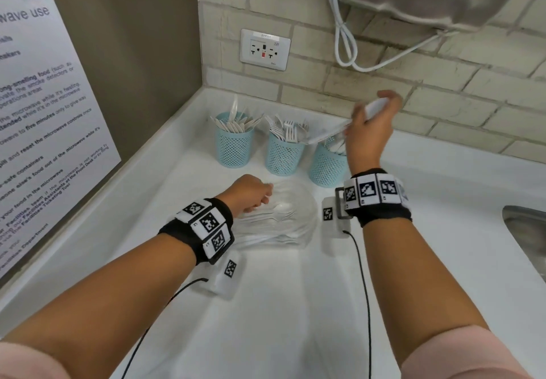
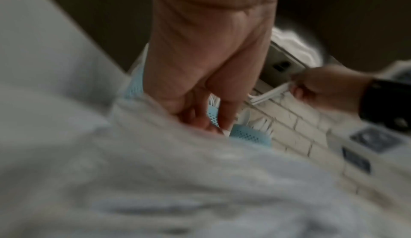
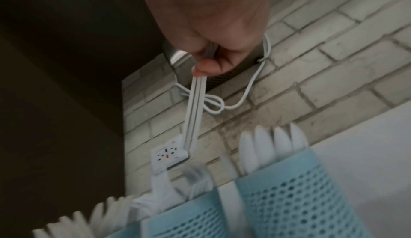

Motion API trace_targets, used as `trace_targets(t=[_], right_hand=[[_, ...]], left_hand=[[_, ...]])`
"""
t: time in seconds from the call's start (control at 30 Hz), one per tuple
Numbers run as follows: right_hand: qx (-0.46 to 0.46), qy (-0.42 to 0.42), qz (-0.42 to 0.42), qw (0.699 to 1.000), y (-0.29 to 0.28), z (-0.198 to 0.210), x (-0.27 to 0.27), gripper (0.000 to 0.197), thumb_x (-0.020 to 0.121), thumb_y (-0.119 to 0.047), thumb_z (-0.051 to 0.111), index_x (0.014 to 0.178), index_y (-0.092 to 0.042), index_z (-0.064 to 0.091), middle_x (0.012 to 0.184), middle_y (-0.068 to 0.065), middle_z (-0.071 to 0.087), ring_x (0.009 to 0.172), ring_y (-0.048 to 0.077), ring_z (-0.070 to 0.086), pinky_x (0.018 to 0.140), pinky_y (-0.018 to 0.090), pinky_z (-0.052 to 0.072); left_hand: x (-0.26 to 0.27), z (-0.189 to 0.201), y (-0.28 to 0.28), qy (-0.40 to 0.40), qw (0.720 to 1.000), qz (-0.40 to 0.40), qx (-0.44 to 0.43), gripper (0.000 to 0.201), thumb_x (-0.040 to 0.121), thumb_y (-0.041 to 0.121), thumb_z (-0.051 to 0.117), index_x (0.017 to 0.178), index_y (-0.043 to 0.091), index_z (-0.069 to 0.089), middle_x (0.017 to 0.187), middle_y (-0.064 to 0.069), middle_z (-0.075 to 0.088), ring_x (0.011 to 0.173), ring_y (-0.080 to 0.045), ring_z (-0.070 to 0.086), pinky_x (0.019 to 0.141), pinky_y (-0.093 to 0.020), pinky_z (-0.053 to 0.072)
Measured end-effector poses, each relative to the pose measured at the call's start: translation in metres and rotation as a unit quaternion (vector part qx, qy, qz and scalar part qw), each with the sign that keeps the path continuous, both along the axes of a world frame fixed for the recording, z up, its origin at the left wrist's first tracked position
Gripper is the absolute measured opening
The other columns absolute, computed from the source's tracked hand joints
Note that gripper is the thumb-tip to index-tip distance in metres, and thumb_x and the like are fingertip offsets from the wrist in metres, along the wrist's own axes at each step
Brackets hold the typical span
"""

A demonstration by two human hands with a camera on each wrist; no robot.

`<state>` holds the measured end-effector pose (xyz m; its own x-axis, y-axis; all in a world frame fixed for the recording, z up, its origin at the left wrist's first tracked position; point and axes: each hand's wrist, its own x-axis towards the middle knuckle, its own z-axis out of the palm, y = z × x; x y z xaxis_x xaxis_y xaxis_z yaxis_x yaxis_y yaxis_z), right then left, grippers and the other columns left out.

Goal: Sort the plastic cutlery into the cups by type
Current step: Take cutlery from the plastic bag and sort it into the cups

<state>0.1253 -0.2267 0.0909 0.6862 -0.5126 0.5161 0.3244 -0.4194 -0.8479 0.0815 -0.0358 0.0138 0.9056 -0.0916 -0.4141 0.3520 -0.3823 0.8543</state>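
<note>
My right hand [image 1: 373,124] is raised above the right cup [image 1: 327,166], near the back edge of the counter [image 1: 183,177]. Its fingers are curled and the thumb pinches a small bundle of white plastic cutlery [image 3: 193,117] by one end. In the right wrist view the pieces lie side by side and hang clear of the cups; their type cannot be determined, as the working ends are blurred.

My left hand [image 1: 249,194] rests at the rim of a clear plastic container [image 1: 298,225] that sits on the counter in front of the cups. The fingers are curled down onto the loose cutlery [image 1: 277,213] inside it, where a spoon and a fork are recognisable. Whether the fingers actually grip a piece cannot be determined: the head view is blurred there and the left wrist view shows only bunched fingertips [image 2: 224,118].

Three light-blue perforated cups stand in a row near the back corner of the counter, close beside one another:
- The left cup [image 1: 235,148] holds spoons.
- The middle cup [image 1: 283,155] holds forks.
- The right cup holds white pieces with plain pointed tips, probably knives.

An outlet [image 1: 265,49] is mounted on the brick wall above the cups. A white cord [image 1: 344,42] hangs to its right. A sink edge [image 1: 523,225] shows at the right side of the counter.
</note>
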Motion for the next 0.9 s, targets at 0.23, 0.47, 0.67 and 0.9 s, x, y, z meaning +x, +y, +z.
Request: trace_targets(t=[0.23, 0.47, 0.67, 0.9], right_hand=[[-0.146, 0.014, -0.034, 0.989, -0.023, -0.014, 0.023, 0.025, 0.100, -0.024, 0.037, 0.122, -0.012, 0.038, 0.084, 0.011, 0.060, 0.069, 0.029, 0.059, 0.059, 0.037, 0.046], [-0.300, 0.113, -0.007, 0.947, -0.020, -0.039, 0.036, 0.020, 0.099, -0.013, 0.033, 0.111, -0.009, 0.047, 0.090, 0.011, 0.059, 0.087, 0.027, 0.053, 0.068, 0.031, 0.039], [-0.455, 0.231, -0.063, 0.858, -0.017, -0.059, 0.042, 0.026, 0.093, -0.015, 0.038, 0.109, -0.009, 0.058, 0.098, 0.019, 0.059, 0.111, 0.033, 0.044, 0.089, 0.037, 0.028], [-0.486, 0.317, -0.024, 0.814, -0.013, -0.043, 0.035, 0.046, 0.098, -0.026, 0.033, 0.144, -0.021, 0.030, 0.121, 0.019, 0.053, 0.123, 0.035, 0.037, 0.101, 0.048, 0.027]], left_hand=[[-0.006, -0.005, 0.008, -0.076, 0.937, -0.198, 0.277, 0.037, 0.084, 0.030, 0.067, 0.115, 0.010, 0.060, 0.115, -0.002, 0.056, 0.112, -0.019, 0.053, 0.083, -0.020, 0.037], [-0.003, -0.010, 0.006, -0.102, 0.907, -0.255, 0.318, 0.044, 0.088, 0.027, 0.064, 0.127, 0.009, 0.051, 0.133, -0.007, 0.051, 0.121, -0.022, 0.049, 0.094, -0.024, 0.038], [-0.002, -0.015, 0.008, -0.118, 0.896, -0.270, 0.333, 0.044, 0.088, 0.026, 0.064, 0.126, 0.007, 0.052, 0.132, -0.009, 0.052, 0.120, -0.024, 0.050, 0.097, -0.027, 0.040], [-0.003, -0.025, 0.011, -0.127, 0.882, -0.261, 0.372, 0.045, 0.090, 0.027, 0.060, 0.133, 0.015, 0.049, 0.132, -0.010, 0.044, 0.119, -0.029, 0.048, 0.099, -0.035, 0.042]])
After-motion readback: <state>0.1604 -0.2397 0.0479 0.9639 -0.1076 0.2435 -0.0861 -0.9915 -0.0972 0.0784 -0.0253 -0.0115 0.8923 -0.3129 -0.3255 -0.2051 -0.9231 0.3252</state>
